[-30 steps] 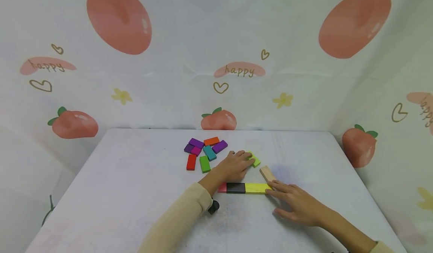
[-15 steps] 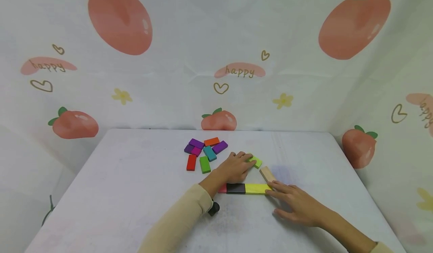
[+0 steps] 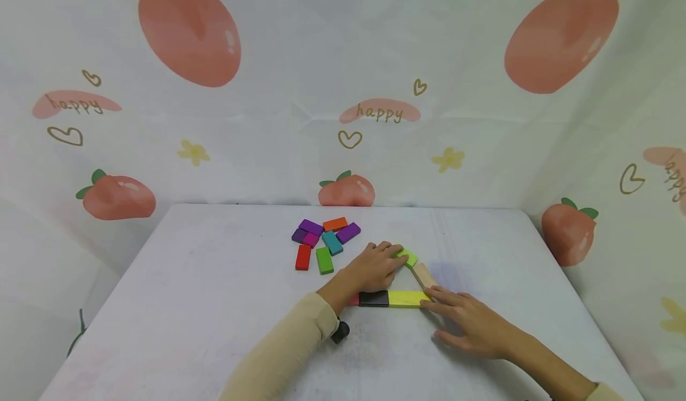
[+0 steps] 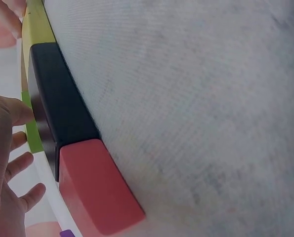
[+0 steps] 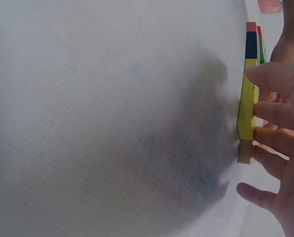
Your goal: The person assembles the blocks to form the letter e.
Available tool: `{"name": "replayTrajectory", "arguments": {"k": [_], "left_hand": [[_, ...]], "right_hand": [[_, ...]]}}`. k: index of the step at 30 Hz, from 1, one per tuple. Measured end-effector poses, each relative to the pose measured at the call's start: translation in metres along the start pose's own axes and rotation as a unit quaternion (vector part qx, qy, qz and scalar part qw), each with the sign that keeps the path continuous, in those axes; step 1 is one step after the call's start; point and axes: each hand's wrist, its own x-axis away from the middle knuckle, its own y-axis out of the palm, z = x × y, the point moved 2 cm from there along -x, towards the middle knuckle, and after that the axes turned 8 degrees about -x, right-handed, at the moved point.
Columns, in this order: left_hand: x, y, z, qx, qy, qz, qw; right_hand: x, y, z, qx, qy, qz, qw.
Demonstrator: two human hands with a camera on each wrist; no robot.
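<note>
My left hand (image 3: 377, 267) pinches the lime green block (image 3: 410, 257) by its left end; the block lies slanted on the table, its right end at the far end of a plain wooden block (image 3: 423, 274). Fingertips of my right hand (image 3: 471, 323) rest with loosely extended fingers at the yellow block (image 3: 405, 299) and the near end of the wooden block. The yellow block lines up end to end with a black block (image 3: 373, 299) and a pinkish-red block (image 4: 100, 187). In the head view my left wrist hides part of the pinkish-red block.
Several loose blocks lie behind and left of my left hand, among them a red block (image 3: 302, 257), a green block (image 3: 324, 260), a teal block (image 3: 333, 242) and an orange block (image 3: 335, 224). A printed cloth (image 3: 268, 121) hangs behind the white table (image 3: 203, 305).
My left hand has shifted slightly right and toward me with the lime green block, which has turned and come up to the wooden block's far end. My right hand has stayed in place.
</note>
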Motion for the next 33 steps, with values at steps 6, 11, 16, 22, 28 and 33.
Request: {"name": "replayTrajectory", "arguments": {"k": [6,11,16,22,28,33], "left_hand": [[0.000,0.001,-0.004,0.018,0.001,0.005,0.9998],[0.006,-0.001,-0.015,0.075,-0.036,0.030,0.9961],[0.016,-0.001,-0.037,0.072,-0.103,0.058,0.9904],[0.031,0.005,-0.063,0.071,-0.154,0.052,0.9842],[0.047,0.011,-0.074,0.086,-0.170,0.038,0.9810],[0.055,0.014,-0.076,0.091,-0.180,0.026,0.9790]], "right_hand": [[-0.001,-0.002,0.000,-0.001,-0.004,-0.004,1.0000],[-0.001,-0.001,0.001,-0.005,0.002,-0.008,1.0000],[0.000,0.000,0.002,-0.005,0.002,-0.010,0.9999],[0.000,-0.001,0.003,-0.009,0.006,-0.015,0.9998],[-0.001,0.000,0.003,-0.012,0.009,-0.019,0.9997],[0.000,0.001,0.004,-0.006,0.005,-0.012,0.9999]]}}
